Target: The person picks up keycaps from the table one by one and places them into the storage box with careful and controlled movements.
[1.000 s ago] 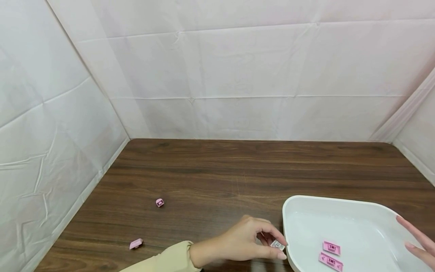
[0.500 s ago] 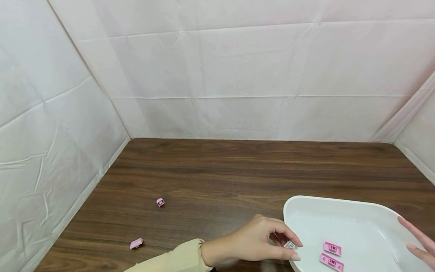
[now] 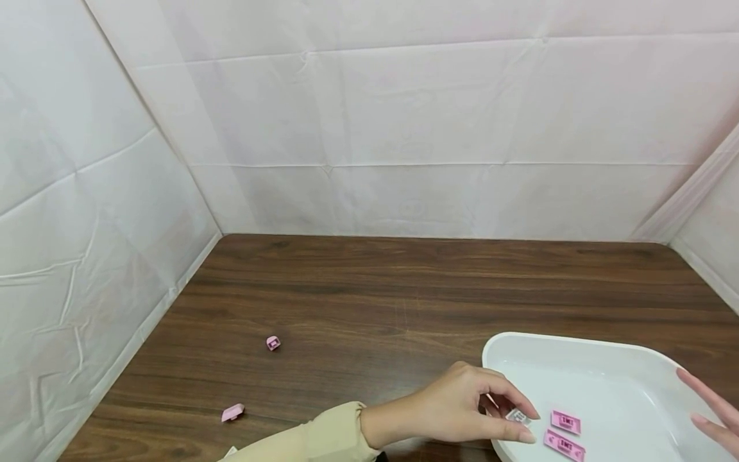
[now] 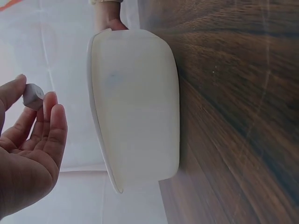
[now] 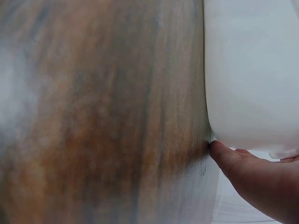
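Observation:
My left hand [image 3: 522, 425] pinches a small grey-white piece [image 3: 518, 417] between thumb and fingertips, just inside the left rim of a white tray [image 3: 577, 340]. The left wrist view shows the same piece [image 4: 33, 96] held at the fingertips [image 4: 52, 103], with the tray [image 4: 135, 102] beyond. Two pink tags [image 3: 564, 422] lie flat in the tray right beside the held piece. My right hand [image 3: 707, 410] rests with straight fingers against the tray's right side; its thumb [image 5: 233, 163] touches the tray's wall [image 5: 252, 70] in the right wrist view.
Two small pink pieces lie on the dark wooden table: one [image 3: 272, 342] at mid left, another [image 3: 232, 412] nearer the front left. White sheeting walls the table on the left, back and right.
My left hand has carried the small piece rightward, from just outside the tray's left rim to over the tray beside the pink tags. The right hand has stayed put.

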The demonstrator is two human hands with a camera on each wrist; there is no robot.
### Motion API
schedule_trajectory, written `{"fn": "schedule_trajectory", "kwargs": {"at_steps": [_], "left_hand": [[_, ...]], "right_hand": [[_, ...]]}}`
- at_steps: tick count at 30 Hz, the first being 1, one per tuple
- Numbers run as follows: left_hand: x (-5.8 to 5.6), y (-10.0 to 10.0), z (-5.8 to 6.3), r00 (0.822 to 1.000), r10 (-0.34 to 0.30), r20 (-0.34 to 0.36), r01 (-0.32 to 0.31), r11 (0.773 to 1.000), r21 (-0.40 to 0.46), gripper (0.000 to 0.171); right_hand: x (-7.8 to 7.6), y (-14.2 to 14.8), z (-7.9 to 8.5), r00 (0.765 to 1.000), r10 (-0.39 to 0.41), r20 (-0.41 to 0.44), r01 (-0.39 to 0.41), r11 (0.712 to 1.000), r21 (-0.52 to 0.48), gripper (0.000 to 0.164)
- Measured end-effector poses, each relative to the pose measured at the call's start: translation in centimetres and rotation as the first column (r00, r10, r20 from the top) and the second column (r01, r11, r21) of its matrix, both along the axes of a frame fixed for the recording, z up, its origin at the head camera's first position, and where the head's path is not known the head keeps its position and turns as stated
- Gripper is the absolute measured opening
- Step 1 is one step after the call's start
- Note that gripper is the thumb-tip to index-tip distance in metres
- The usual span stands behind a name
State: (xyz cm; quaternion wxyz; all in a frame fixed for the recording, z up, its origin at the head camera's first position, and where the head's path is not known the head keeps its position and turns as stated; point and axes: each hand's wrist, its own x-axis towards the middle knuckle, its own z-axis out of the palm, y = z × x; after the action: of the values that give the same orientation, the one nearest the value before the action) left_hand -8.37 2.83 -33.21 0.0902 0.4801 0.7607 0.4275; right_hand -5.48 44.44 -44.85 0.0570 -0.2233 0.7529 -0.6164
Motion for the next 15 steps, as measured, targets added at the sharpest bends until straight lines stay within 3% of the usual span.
{"fn": "schedule_trajectory", "kwargs": {"at_steps": [6, 9, 12, 15], "left_hand": [[-0.1, 0.5, 0.0, 1.000, -0.011, -0.015, 0.011, 1.000, -0.001, 0.017], [-0.1, 0.7, 0.1, 1.000, -0.018, -0.014, 0.018, 1.000, 0.002, 0.016], [-0.1, 0.9, 0.1, 1.000, -0.020, -0.004, 0.020, 1.000, -0.002, 0.017], [-0.2, 1.1, 0.2, 1.000, -0.026, 0.004, 0.026, 1.000, -0.005, 0.017]], "right_hand": [[-0.2, -0.1, -0.6, 0.995, 0.010, -0.096, -0.018, 0.997, -0.078, 0.075], [-0.1, -0.2, -0.5, 0.996, -0.019, -0.086, 0.014, 0.998, -0.055, 0.075], [0.2, -0.5, -0.2, 0.991, -0.096, -0.088, 0.101, 0.994, 0.052, 0.075], [0.4, -0.7, 0.1, 0.993, -0.108, -0.048, 0.110, 0.992, 0.057, 0.074]]}}
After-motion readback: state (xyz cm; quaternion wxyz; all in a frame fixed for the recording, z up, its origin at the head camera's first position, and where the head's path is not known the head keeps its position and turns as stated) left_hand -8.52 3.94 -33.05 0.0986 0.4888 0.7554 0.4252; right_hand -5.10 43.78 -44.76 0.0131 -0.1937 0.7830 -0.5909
